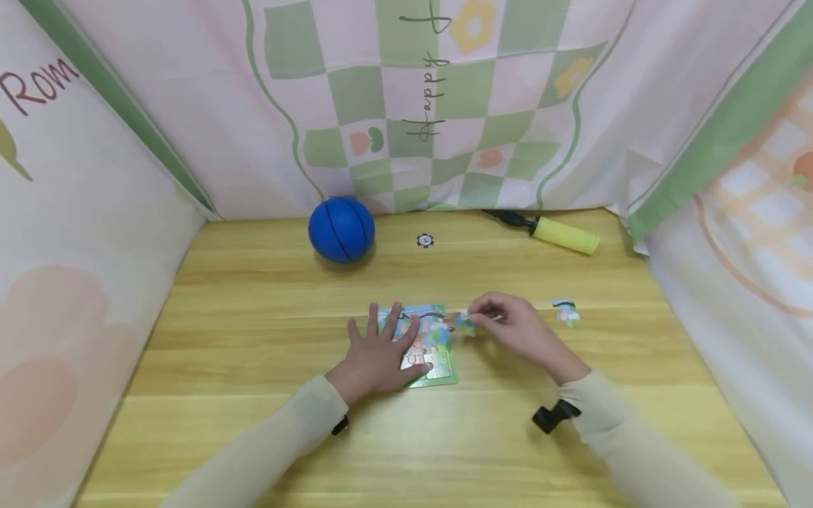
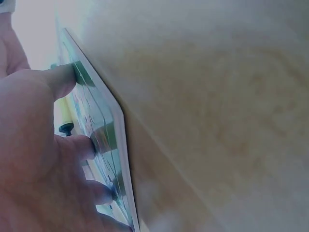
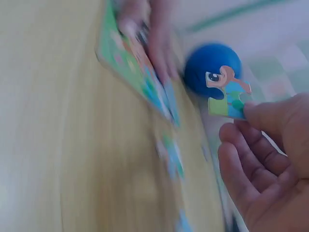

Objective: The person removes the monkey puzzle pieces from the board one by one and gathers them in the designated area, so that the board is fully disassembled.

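Note:
A jigsaw puzzle (image 1: pixel 438 356) with a green border lies flat on the table. My left hand (image 1: pixel 375 356) rests on its left part, fingers spread and covering some of the picture; the left wrist view shows the fingertips touching the board (image 2: pixel 104 116). Just right of the puzzle, my right hand (image 1: pixel 516 328) pinches a puzzle piece (image 3: pixel 231 93) between thumb and fingers, held above the table. That piece shows a printed eye and green and blue patches. Another loose piece (image 1: pixel 565 312) lies to the right of this hand. In the right wrist view a blurred piece (image 3: pixel 171 154) lies near the board.
A blue ball (image 1: pixel 341 230) stands at the back of the table, left of a small round chip-like disc (image 1: pixel 425 240). Farther right lies a yellow hand pump (image 1: pixel 565 235) with a black end. Printed curtains (image 1: pixel 406 106) enclose the wooden table (image 1: pixel 254 282) at the back and sides.

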The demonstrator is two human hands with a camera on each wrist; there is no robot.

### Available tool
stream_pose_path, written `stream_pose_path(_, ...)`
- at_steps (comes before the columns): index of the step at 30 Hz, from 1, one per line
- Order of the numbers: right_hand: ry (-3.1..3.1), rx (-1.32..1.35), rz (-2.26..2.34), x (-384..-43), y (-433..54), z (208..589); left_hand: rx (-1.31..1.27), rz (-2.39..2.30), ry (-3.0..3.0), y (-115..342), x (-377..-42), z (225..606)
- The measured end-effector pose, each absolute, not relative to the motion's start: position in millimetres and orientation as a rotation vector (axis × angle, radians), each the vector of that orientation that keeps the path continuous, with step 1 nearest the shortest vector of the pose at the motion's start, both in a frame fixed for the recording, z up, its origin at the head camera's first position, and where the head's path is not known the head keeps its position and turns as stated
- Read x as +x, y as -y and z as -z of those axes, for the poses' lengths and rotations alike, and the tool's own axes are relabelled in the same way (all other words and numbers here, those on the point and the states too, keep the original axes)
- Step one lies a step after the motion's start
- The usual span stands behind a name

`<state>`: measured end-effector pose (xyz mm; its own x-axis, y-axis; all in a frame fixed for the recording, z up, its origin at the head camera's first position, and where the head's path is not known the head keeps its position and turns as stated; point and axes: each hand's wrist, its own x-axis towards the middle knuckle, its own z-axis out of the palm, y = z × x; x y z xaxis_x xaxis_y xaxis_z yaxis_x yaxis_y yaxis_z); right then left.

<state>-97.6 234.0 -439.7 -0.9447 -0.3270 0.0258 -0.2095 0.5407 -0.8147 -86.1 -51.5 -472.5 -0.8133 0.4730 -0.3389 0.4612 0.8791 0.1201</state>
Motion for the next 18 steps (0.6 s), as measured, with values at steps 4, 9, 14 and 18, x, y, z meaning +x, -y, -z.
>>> stream_pose_path(4,-2.695,-0.36,1.284,-87,-294,432,0.692,-0.051,-2.684,51,-85,468)
stream_pose_path(9,-2.754,-0.212,1.028,-65,-368,432,0.7,-0.078,-2.697,52,-84,469)
stream_pose_path(14,-2.769,-0.153,0.865,-53,-400,443,0.701,-0.068,-2.701,54,-85,473)
stream_pose_path(18,-2.828,-0.185,0.798,-53,-405,450,0.71,-0.091,-2.706,53,-86,475)
